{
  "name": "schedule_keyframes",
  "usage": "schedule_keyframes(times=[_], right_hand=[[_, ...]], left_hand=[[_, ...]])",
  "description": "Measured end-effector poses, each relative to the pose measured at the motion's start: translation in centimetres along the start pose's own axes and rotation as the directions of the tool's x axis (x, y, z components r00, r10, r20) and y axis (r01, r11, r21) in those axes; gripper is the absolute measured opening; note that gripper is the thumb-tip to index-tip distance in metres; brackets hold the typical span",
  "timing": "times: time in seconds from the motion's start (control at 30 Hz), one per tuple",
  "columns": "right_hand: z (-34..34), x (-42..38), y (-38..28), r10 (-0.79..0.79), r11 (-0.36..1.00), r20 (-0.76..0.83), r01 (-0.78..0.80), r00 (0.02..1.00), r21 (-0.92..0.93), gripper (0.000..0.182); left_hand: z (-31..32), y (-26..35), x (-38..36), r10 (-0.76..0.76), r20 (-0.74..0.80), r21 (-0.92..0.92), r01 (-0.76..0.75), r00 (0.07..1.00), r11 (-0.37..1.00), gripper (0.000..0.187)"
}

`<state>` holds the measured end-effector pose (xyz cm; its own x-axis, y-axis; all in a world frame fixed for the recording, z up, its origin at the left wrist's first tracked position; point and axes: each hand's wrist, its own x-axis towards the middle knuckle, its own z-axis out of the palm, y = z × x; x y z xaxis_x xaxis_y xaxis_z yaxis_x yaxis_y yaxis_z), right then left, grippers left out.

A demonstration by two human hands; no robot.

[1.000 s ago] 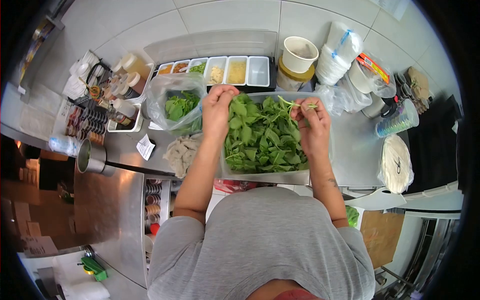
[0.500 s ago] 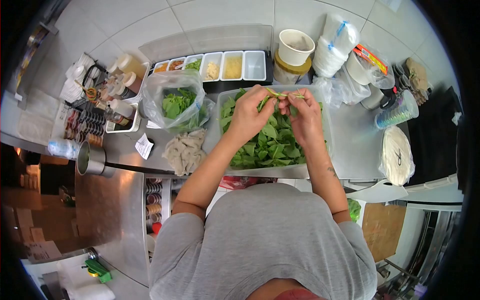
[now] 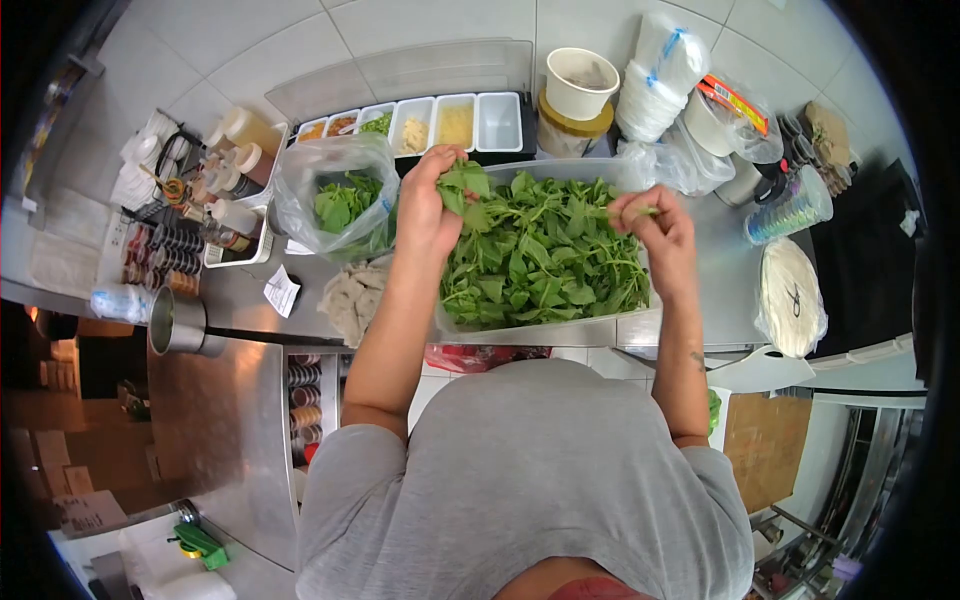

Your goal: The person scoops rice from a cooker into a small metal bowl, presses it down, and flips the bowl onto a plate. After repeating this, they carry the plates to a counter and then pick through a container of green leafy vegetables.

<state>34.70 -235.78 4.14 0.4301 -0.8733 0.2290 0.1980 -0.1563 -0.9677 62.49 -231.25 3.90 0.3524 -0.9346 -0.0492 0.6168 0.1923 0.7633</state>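
Note:
A large clear plastic tub (image 3: 560, 332) full of green leafy stems (image 3: 545, 250) stands on the metal counter in front of me. My left hand (image 3: 432, 200) is closed on a leafy sprig (image 3: 464, 182) above the tub's left edge. Over the right side of the tub, my right hand (image 3: 656, 230) pinches a short green stem piece (image 3: 645, 211) between thumb and fingers. Left of the tub, a clear plastic bag (image 3: 335, 160) stands open with green leaves (image 3: 347, 200) inside. A crumpled beige cloth (image 3: 352, 300) lies beside the tub.
Topping trays (image 3: 455, 122) line the back, with a white paper tub (image 3: 582, 84) to their right. Sauce bottles (image 3: 238, 217) stand at left, near a metal pot (image 3: 176, 322). Wrapped bowls (image 3: 655, 85) and a bagged round white item (image 3: 790, 297) are at right.
My hands have moved apart, left hand to the left and right hand to the right. The sprig between them is now in two pieces, one in each hand.

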Motion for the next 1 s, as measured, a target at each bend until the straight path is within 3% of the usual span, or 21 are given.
schedule_keyframes(times=[0.03, 0.07, 0.13, 0.27, 0.33, 0.43, 0.53, 0.63, 0.73, 0.83, 0.93, 1.0], right_hand=[[-0.9, -0.3, 0.6, 0.128, 0.962, -0.002, -0.125, 0.992, -0.243, 0.016], [-0.8, -0.7, 1.5, -0.037, 0.877, -0.041, 0.013, 0.998, -0.481, 0.020], [0.0, -1.2, 2.5, -0.364, 0.484, 0.013, 0.201, 0.931, -0.851, 0.027], [3.9, -0.9, 1.2, -0.105, 0.872, 0.106, 0.143, 0.989, -0.468, 0.031], [7.4, -0.4, 0.6, -0.253, 0.843, 0.171, 0.304, 0.952, -0.444, 0.025], [10.0, 0.7, 1.5, -0.376, 0.634, 0.274, 0.461, 0.885, -0.621, 0.017], [10.4, 0.8, 2.6, -0.131, 0.762, 0.254, 0.262, 0.958, -0.593, 0.013], [9.9, 0.4, 2.9, 0.248, 0.933, 0.268, -0.155, 0.931, -0.325, 0.013], [9.1, 0.3, 4.3, 0.213, 0.977, 0.283, -0.201, 0.935, -0.073, 0.009], [8.7, 0.4, 4.5, 0.244, 0.954, 0.232, -0.275, 0.942, 0.116, 0.007], [8.8, 0.5, 4.8, 0.274, 0.911, 0.195, -0.319, 0.942, 0.262, 0.010], [9.3, 0.5, 5.4, 0.281, 0.916, 0.147, -0.311, 0.948, 0.254, 0.013]], left_hand=[[-0.2, 0.0, -0.2, -0.008, 0.013, 0.008, 0.008, 1.000, 1.000, 0.013], [-0.4, -0.2, -0.2, -0.056, 0.001, -0.070, 0.056, 0.998, 0.996, 0.014], [-0.6, -0.6, -0.3, -0.152, -0.011, -0.226, 0.145, 0.988, 0.963, 0.014], [0.2, -1.8, -0.6, -0.184, 0.009, -0.271, 0.180, 0.983, 0.946, 0.015], [0.9, -2.3, -0.8, -0.158, -0.003, -0.268, 0.152, 0.987, 0.951, 0.015], [1.3, -3.0, -1.3, -0.060, -0.037, -0.142, 0.055, 0.997, 0.988, 0.014], [0.9, -2.3, -1.6, 0.040, -0.098, -0.083, -0.048, 0.994, 0.995, 0.014], [-1.1, -1.6, -1.3, 0.146, -0.220, 0.004, -0.149, 0.965, 0.989, 0.014], [-3.0, 0.0, -1.1, 0.261, -0.279, -0.019, -0.277, 0.924, 0.961, 0.014], [-3.0, 2.3, -2.5, 0.105, -0.310, -0.113, -0.146, 0.945, 0.983, 0.013], [-3.8, 2.3, -4.1, 0.076, 0.004, 0.223, -0.075, 0.997, 0.972, 0.012], [-1.8, 1.1, -5.8, 0.103, 0.071, 0.575, -0.125, 0.992, 0.809, 0.010]])
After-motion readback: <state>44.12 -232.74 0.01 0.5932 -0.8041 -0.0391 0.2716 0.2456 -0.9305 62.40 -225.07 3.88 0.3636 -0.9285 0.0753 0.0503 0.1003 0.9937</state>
